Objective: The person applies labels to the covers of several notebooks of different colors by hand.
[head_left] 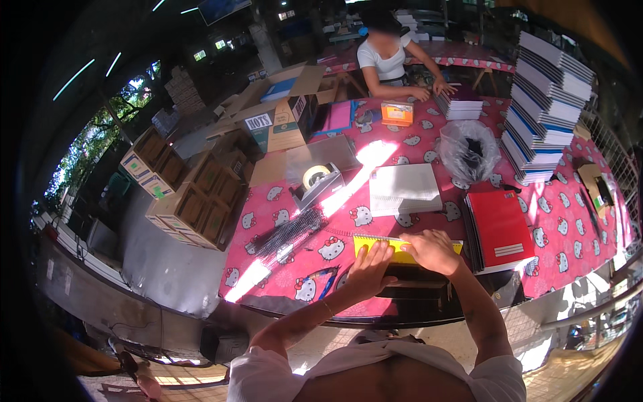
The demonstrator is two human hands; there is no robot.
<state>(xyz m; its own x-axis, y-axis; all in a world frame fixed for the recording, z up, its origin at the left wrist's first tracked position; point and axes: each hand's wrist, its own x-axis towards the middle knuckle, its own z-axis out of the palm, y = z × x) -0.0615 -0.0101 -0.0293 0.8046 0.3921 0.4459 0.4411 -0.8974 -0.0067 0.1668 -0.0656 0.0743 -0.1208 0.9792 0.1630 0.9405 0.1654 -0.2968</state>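
A yellow-covered spiral notebook [362, 249] stands at the table's near edge, its wire coil along the far side. A loose end of coil trails leftward from it over the cloth. My left hand [370, 269] lies on the cover's left part, fingers stretched out together toward the coil. On the right part, my right hand [432, 252] has its fingers bent over the far edge, thumb pointing left. Both palms hide much of the cover. A dark box-like support [418, 293] sits under the notebook. Close to my left hand lie blue-handled pliers [328, 281].
Black coils [289, 234] are heaped left, near a tape dispenser [318, 179]. White sheets [404, 189] lie ahead; red notebooks [501, 228] are stacked right, before a tall notebook pile [546, 107]. A plastic bag [469, 153] stands between. Across the table, a person [388, 63] handles notebooks.
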